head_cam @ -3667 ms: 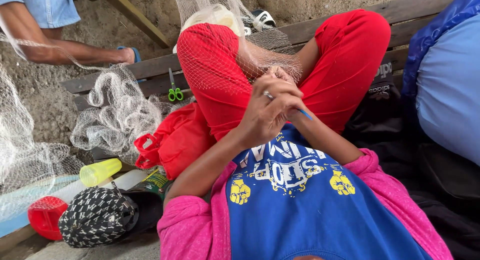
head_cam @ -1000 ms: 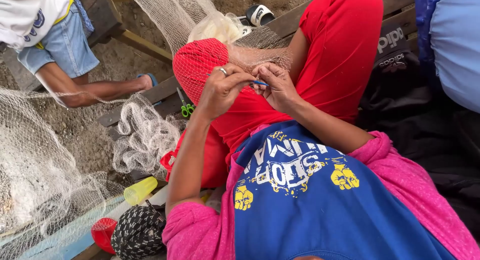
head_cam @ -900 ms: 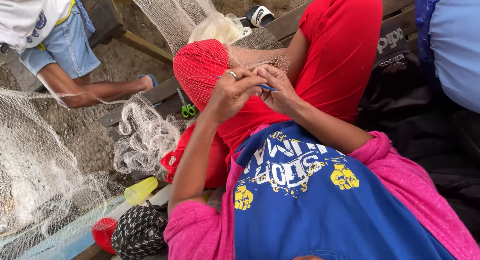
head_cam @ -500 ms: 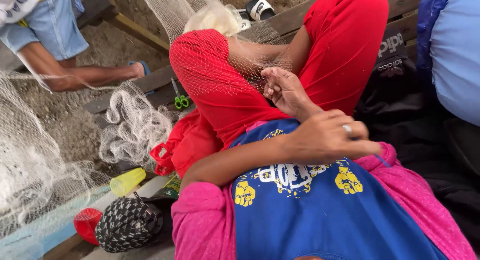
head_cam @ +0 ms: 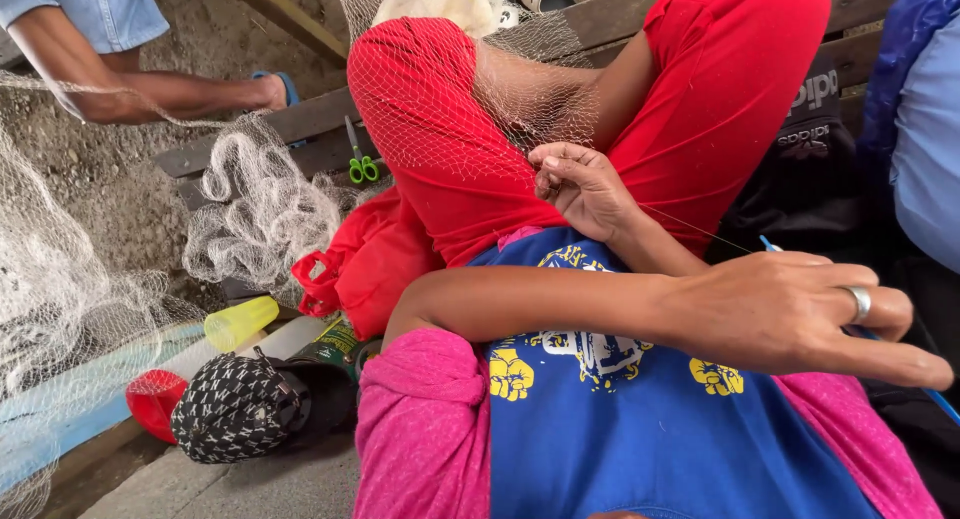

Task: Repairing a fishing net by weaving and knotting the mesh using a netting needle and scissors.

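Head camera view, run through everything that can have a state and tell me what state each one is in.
Left hand: crossed over to the right, gripping a blue tool, thread pulled taut.
Right hand: pinching the net on the knee.
Net: draped over the red-clad knee.
Scissors: closed, lying on the bench.
Yellow cup: on its side.
Cap: lying on the ground.

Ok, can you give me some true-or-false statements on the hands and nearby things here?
1. The left hand wears a ring and holds a blue tool. True.
2. The right hand rests on a patterned cap. False: it pinches the net.
3. Green-handled scissors lie on the bench. True.
4. The yellow cup stands upright. False: it lies on its side.
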